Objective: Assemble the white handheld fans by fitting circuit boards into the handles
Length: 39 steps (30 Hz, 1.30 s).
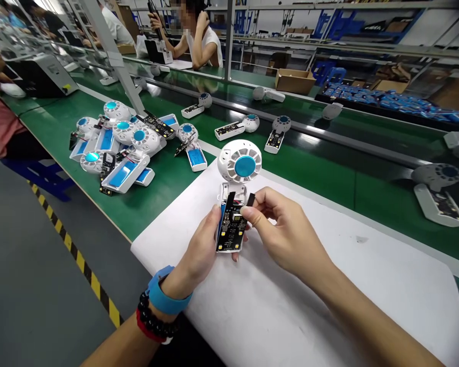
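A white handheld fan [239,162] with a round slotted head and blue centre is held upright over the white sheet. My left hand [202,239] wraps round its handle from the left, thumb along the edge. Over the handle's open front lies a black circuit board [230,232] with a small display and yellow-white squares, slightly tilted. A strip of blue shows beside it, and thin wires are visible near the top. My right hand [277,221] pinches the board's upper right edge between thumb and fingers. Some of the left fingers are hidden behind the handle.
Several opened fans [137,135] are piled on the green table [133,211] at left. More fan units [277,133] lie on the dark conveyor [309,145] beyond the white sheet [329,285]. A cardboard box [294,80] and other people [206,46] are farther back.
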Motion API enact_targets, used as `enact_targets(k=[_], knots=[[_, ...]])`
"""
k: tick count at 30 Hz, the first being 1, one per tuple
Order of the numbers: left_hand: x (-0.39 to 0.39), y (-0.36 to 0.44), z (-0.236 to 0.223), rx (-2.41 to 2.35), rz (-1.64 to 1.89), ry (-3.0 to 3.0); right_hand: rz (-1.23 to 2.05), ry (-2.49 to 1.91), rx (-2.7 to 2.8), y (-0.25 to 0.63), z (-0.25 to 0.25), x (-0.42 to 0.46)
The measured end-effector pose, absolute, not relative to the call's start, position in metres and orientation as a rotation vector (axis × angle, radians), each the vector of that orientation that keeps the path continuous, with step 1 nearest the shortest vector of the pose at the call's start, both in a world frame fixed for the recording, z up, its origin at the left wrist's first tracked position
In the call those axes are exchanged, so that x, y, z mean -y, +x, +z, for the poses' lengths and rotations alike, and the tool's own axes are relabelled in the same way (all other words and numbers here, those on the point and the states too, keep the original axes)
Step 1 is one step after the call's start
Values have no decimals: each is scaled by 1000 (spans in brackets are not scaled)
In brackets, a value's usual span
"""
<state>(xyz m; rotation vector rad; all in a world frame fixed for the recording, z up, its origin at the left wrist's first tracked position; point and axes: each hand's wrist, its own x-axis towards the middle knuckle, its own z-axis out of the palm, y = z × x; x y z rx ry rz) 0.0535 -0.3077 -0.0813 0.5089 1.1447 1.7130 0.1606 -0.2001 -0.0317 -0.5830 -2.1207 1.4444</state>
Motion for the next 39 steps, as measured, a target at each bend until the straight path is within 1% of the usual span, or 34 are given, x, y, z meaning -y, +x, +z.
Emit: enact_targets(k=[3,8,12,15,19,21,27,30,33,36,39], knots=[[308,53,-83,-1173,1726,549,1310,-560,2157,162,-28,199],[310,50,-89,-1207,1706,617,1316,-567,2171,162,-30,202],[315,49,-92,-1235,1778,746,1253,-515,2270,164,-38,211],[319,50,-90,-1240,1848,874,1218,-275,2243,167,-45,213],[322,53,-88,-1181,1887,1032,1157,206,2202,170,-46,204],[323,54,-87,-1137,1864,1092,1103,313,2263,171,-42,200],[323,52,-87,-1104,1799,1172,926,309,2433,177,-29,194],[324,51,-86,-1112,1757,1191,898,333,2527,181,-23,192],[326,52,-84,-1152,1717,1187,761,309,2623,183,-17,190],[328,53,-85,-1205,1719,1171,613,290,2618,184,-15,189],[329,53,-87,-1239,1736,1166,572,263,2611,185,-14,191]])
